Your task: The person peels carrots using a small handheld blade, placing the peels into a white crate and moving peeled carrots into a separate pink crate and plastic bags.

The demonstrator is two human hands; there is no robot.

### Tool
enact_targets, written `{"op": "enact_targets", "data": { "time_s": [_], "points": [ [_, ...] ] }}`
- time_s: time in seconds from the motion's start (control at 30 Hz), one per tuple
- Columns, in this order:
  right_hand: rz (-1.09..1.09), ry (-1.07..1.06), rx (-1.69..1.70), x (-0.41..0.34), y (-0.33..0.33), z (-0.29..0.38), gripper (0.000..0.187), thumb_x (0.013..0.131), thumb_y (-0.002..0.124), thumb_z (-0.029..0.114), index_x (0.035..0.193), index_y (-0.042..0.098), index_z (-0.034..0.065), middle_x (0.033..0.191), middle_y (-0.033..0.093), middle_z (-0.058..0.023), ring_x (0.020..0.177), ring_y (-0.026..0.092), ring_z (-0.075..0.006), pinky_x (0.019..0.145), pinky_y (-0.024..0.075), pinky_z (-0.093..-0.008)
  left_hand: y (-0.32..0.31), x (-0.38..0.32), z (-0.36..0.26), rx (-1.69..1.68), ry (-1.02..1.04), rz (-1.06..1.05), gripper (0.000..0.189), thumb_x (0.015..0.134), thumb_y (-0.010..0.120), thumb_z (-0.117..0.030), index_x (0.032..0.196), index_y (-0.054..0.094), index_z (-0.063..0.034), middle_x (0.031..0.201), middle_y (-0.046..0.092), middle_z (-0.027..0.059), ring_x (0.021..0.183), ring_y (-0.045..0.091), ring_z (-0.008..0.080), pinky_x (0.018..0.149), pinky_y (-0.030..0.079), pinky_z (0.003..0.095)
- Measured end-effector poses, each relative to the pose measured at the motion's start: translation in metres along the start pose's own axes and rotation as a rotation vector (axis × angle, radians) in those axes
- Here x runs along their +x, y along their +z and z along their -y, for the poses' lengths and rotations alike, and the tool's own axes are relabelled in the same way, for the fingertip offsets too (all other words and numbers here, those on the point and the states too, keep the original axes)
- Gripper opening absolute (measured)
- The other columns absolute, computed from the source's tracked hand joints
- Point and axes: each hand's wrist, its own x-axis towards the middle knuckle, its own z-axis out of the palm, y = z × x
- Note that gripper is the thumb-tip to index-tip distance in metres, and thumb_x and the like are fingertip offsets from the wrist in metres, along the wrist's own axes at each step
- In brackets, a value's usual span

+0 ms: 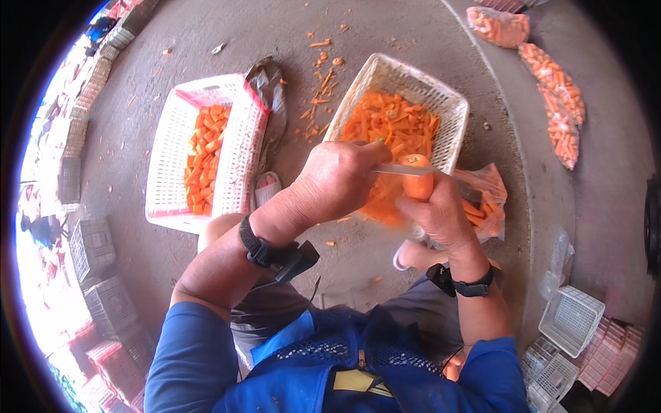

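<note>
My left hand (338, 178) grips the handle end of a knife (403, 169), its blade pointing right; the handle itself is hidden in the fist. The blade lies across the upper part of a thick carrot (418, 186), just below its stem end. That carrot stands roughly upright in my right hand (439, 209). Beneath both hands, a dirty white plastic basket (457, 95) holds carrot peelings and trimmed ends (392, 113). To the left stands a white and pink plastic basket (170, 155) with cut carrot chunks (206, 155) inside.
Right of the peelings basket lies a plastic bag of carrots (485, 206). More bagged carrots (557, 98) lie at the upper right. Carrot scraps (323, 93) litter the concrete floor between the baskets. Crates are stacked at the left edge and at lower right (572, 320).
</note>
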Motion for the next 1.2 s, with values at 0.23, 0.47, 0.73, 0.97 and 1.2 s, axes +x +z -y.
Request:
{"op": "enact_targets", "data": {
  "time_s": [0.23,0.47,0.73,0.97,1.2],
  "points": [
    [-0.022,-0.12,-0.041,0.016,0.02,-0.026,0.023,0.073,0.064,0.003,0.096,0.061,0.0016,0.08,0.063,-0.0045,0.076,0.057,-0.0096,0.068,0.0479,-0.0284,0.002,-0.012,0.01,0.1,-0.102,0.091,0.014,0.079,0.061,-0.002,0.093,0.062,-0.0041,0.076,0.062,0.016,0.073,0.063,0.038,0.062,0.051,0.044],
    [0.017,-0.074,0.041,0.021,0.014,-0.023,0.023,0.072,0.064,0.003,0.095,0.062,0.0004,0.08,0.064,-0.0049,0.078,0.059,-0.0108,0.07,0.0486,-0.0298,0.011,0.0,0.013,0.159,-0.119,0.09,0.01,0.08,0.061,-0.005,0.09,0.06,-0.0054,0.075,0.061,0.0156,0.073,0.062,0.038,0.064,0.05,0.0455],
    [0.053,-0.025,0.069,0.016,0.006,-0.048,0.017,0.071,0.062,0.006,0.086,0.062,-0.0004,0.075,0.063,-0.0057,0.075,0.059,-0.0127,0.068,0.0482,-0.0319,0.04,0.005,0.023,0.207,-0.232,0.181,0.01,0.08,0.058,-0.004,0.088,0.063,-0.0061,0.074,0.064,0.0159,0.075,0.064,0.0367,0.065,0.051,0.0435],
    [-0.101,0.018,-0.246,0.01,0.008,-0.067,0.018,0.07,0.063,0.011,0.081,0.059,-0.0028,0.072,0.062,-0.0222,0.069,0.063,-0.0376,0.064,0.0494,-0.0414,0.067,0.006,0.041,0.244,-0.327,0.326,0.014,0.08,0.056,-0.006,0.09,0.065,-0.0079,0.077,0.065,0.017,0.079,0.065,0.0367,0.067,0.051,0.0439],
    [-0.168,0.018,-0.389,0.005,0.011,-0.072,0.023,0.07,0.065,0.013,0.086,0.059,-0.0026,0.075,0.063,-0.0258,0.077,0.062,-0.045,0.067,0.0504,-0.0458,0.073,0.011,0.059,0.329,-0.364,0.562,0.017,0.078,0.057,-0.008,0.09,0.068,-0.0066,0.082,0.068,0.016,0.081,0.067,0.0355,0.069,0.052,0.0446]
  ]
}}
